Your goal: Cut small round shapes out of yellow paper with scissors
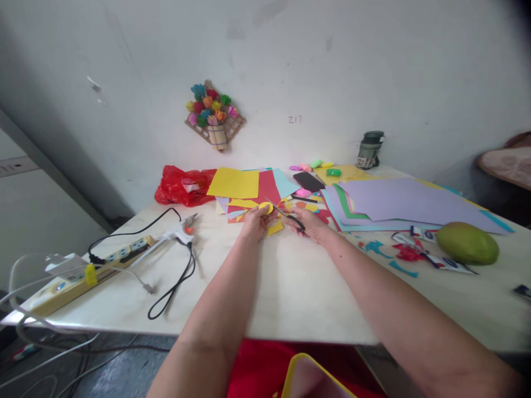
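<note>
My left hand (256, 223) pinches a small yellow paper circle (266, 208) above the middle of the table. Closed around the black handles of a pair of scissors (296, 221) is my right hand (309, 224). The scissor blades point left, close to the circle's edge; whether they touch it I cannot tell. A yellow paper scrap (274, 227) lies just below the hands. Behind them are a square yellow sheet (234, 183), a red sheet (267, 187) and several cut paper bits in orange and yellow.
A glue gun (179, 235) and a power strip (120, 260) with cords lie left. A red plastic bag (174, 185) sits behind. To the right are stacked coloured sheets (385, 199), a phone (308, 181), a green fruit (467, 243), wrappers (448, 263) and a dark bottle (369, 150).
</note>
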A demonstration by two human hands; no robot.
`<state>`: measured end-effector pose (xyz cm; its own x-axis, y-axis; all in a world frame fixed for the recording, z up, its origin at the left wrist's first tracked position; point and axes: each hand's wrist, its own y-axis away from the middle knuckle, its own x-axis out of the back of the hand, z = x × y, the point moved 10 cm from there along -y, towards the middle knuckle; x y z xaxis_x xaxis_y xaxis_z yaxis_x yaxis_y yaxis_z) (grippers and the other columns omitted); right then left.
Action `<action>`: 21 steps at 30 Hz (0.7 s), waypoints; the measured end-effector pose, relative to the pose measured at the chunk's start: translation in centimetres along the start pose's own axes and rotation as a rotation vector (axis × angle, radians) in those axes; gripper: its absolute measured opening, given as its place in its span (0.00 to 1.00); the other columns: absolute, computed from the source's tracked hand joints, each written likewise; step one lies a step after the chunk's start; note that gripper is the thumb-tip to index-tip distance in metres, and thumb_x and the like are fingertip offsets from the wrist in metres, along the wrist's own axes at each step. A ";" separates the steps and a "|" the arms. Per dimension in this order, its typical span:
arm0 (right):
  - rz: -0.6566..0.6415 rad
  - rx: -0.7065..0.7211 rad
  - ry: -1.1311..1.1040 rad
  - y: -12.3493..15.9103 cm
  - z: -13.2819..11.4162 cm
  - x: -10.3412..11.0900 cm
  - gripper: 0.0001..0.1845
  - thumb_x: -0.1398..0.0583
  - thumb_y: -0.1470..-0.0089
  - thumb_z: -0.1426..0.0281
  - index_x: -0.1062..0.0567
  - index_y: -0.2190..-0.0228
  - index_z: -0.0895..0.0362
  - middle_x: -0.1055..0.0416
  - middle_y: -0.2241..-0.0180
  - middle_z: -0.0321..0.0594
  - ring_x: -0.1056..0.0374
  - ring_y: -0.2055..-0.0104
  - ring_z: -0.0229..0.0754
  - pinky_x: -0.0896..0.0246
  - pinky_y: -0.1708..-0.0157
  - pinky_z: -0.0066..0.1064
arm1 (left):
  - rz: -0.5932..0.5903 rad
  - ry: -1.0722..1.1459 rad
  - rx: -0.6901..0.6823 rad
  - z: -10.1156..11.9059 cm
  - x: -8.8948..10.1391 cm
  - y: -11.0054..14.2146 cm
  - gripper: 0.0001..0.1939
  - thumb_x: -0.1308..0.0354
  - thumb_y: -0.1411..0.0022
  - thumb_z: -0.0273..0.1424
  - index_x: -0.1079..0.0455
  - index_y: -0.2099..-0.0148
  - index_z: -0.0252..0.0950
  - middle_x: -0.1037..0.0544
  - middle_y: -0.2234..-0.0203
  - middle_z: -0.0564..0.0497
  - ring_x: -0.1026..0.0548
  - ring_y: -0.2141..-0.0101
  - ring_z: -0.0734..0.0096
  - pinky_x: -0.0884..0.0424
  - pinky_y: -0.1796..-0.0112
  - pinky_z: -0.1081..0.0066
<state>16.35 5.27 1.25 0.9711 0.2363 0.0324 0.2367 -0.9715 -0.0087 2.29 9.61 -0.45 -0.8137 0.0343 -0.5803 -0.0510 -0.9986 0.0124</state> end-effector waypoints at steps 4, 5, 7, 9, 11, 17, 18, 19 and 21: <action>0.008 0.000 0.000 0.0 -0.2 -0.1 0.21 0.31 0.57 0.66 0.29 0.61 0.57 0.40 0.86 0.26 0.47 0.86 0.31 0.55 0.90 0.21 | -0.001 -0.001 0.007 0.0 0.0 0.0 0.06 0.34 0.51 0.24 0.28 0.69 0.32 0.20 0.74 0.47 0.19 0.69 0.65 0.23 0.58 0.65; 0.007 0.002 0.000 0.0 -0.2 -0.2 0.21 0.31 0.58 0.67 0.29 0.61 0.57 0.40 0.86 0.26 0.47 0.86 0.31 0.55 0.90 0.21 | 0.000 -0.001 0.008 0.0 0.0 0.0 0.06 0.35 0.50 0.24 0.28 0.69 0.32 0.20 0.74 0.47 0.19 0.69 0.65 0.23 0.58 0.65; 0.007 -0.002 0.003 0.0 -0.2 -0.2 0.22 0.30 0.59 0.68 0.29 0.61 0.57 0.40 0.86 0.26 0.48 0.86 0.31 0.55 0.90 0.21 | 0.003 0.001 0.008 0.1 0.0 0.1 0.04 0.36 0.50 0.24 0.29 0.70 0.32 0.20 0.74 0.47 0.19 0.68 0.65 0.23 0.58 0.65; 0.007 -0.007 0.007 0.0 -0.1 -0.2 0.22 0.31 0.58 0.68 0.29 0.60 0.57 0.40 0.87 0.25 0.48 0.87 0.31 0.55 0.90 0.20 | 0.009 0.005 0.010 0.1 0.0 0.1 0.05 0.36 0.50 0.24 0.29 0.70 0.32 0.20 0.75 0.47 0.19 0.69 0.65 0.23 0.58 0.65; 0.009 -0.005 0.000 0.0 0.0 -0.1 0.22 0.31 0.58 0.67 0.30 0.60 0.57 0.40 0.87 0.25 0.48 0.87 0.31 0.54 0.90 0.20 | 0.014 0.008 0.009 0.2 -0.1 0.2 0.05 0.36 0.50 0.24 0.30 0.70 0.33 0.20 0.75 0.48 0.20 0.70 0.66 0.23 0.59 0.66; 0.022 0.031 -0.067 -0.1 0.3 0.5 0.20 0.31 0.59 0.64 0.32 0.65 0.55 0.36 0.85 0.26 0.44 0.85 0.31 0.50 0.88 0.20 | 0.013 0.006 -0.023 0.6 -0.1 0.2 0.06 0.35 0.49 0.26 0.29 0.69 0.33 0.20 0.73 0.48 0.21 0.68 0.68 0.24 0.61 0.69; 0.023 0.031 -0.071 -0.1 0.4 0.6 0.21 0.31 0.59 0.63 0.32 0.66 0.55 0.36 0.85 0.26 0.43 0.85 0.31 0.50 0.88 0.20 | 0.019 0.005 -0.030 0.6 -0.1 0.2 0.06 0.35 0.49 0.26 0.29 0.69 0.34 0.21 0.73 0.49 0.21 0.69 0.69 0.24 0.63 0.70; 0.024 0.032 -0.074 -0.1 0.4 0.6 0.21 0.31 0.60 0.63 0.32 0.66 0.55 0.36 0.85 0.26 0.43 0.85 0.31 0.50 0.88 0.20 | 0.030 0.003 -0.041 0.7 0.0 0.2 0.06 0.35 0.49 0.26 0.30 0.70 0.34 0.22 0.75 0.50 0.22 0.71 0.71 0.25 0.65 0.71; 0.024 0.042 -0.078 -0.2 0.4 0.7 0.21 0.31 0.60 0.61 0.33 0.68 0.55 0.35 0.85 0.26 0.42 0.85 0.31 0.50 0.88 0.20 | 0.044 -0.009 -0.071 0.9 0.2 0.2 0.10 0.33 0.49 0.27 0.33 0.74 0.35 0.26 0.80 0.54 0.26 0.77 0.76 0.27 0.69 0.74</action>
<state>16.97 5.59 0.89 0.9755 0.2151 -0.0464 0.2128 -0.9758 -0.0506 1.61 9.43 0.20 -0.8193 -0.0092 -0.5733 0.0253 -0.9995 -0.0201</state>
